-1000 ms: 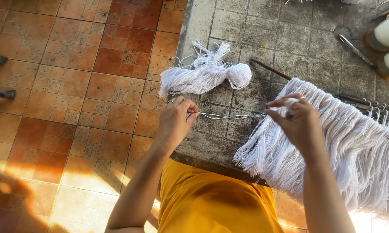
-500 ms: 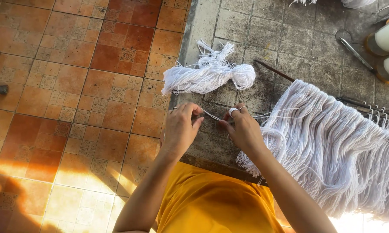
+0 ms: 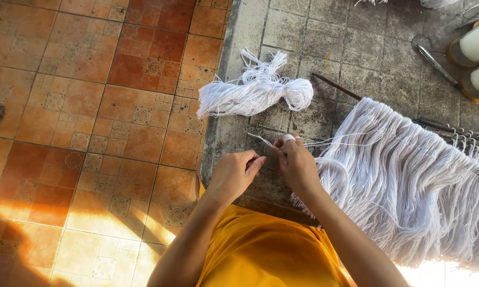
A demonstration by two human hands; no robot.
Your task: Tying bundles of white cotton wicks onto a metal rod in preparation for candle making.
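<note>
A thin white cotton strand (image 3: 266,142) is pinched between the closed fingers of the left hand (image 3: 234,172) and the right hand (image 3: 298,162), kept taut over the grey tiled surface (image 3: 330,42), probably for knotting. The loose white yarn bundle (image 3: 258,90) lies just beyond. The hanging white fringe (image 3: 404,180) is spread to the right. 2 cream cylindrical spools (image 3: 478,58) stand at the far corner; no labels are visible.

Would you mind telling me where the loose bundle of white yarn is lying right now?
In the head view, the loose bundle of white yarn lies on the grey slab, above both hands, left of the hanging white fringe, near the orange tile floor.
</note>
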